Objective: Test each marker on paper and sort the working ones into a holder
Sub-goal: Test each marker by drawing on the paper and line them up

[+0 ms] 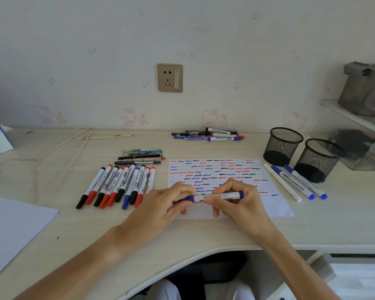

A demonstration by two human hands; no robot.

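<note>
Hands meet over the scribbled white test paper on my feed — both grip 1 white whiteboard marker with a blue cap, held level just above the sheet. My left hand pinches the capped blue end; my right hand curls its fingers round the barrel. 2 black wire-mesh holders stand to the right, touching each other, with 3 white markers lying just in front. Left of the paper I see a row of red, black and blue capped markers on the pale wooden desk.
</note>
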